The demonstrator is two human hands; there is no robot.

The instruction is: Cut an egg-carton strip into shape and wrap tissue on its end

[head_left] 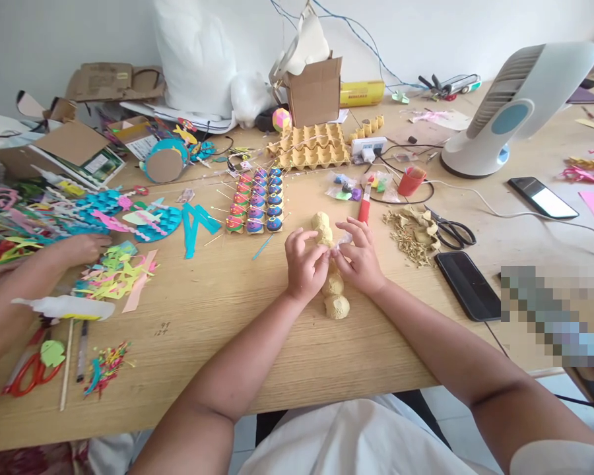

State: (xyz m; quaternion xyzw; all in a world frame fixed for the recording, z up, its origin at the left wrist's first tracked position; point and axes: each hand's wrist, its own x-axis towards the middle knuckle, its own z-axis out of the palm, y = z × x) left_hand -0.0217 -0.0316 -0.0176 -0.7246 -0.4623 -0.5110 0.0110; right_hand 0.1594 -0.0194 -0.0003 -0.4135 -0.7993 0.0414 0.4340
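My left hand and my right hand meet over a strip of tan egg carton cups, which lies lengthwise on the table with its domes up. Thumbs and forefingers are pinched together above the strip's middle, the other fingers loosely raised. Between the fingertips shows a small whitish, translucent piece, too small to name. The middle of the strip is hidden by my hands. A red-handled cutter lies just beyond my right hand. Three rows of painted carton cups with stick feelers stand ahead to the left.
Right of my hands are carton scraps, black scissors and a phone. A white fan stands behind. Another person's arm reaches over paper cutouts at the left, near a glue bottle. Egg trays lie at the back.
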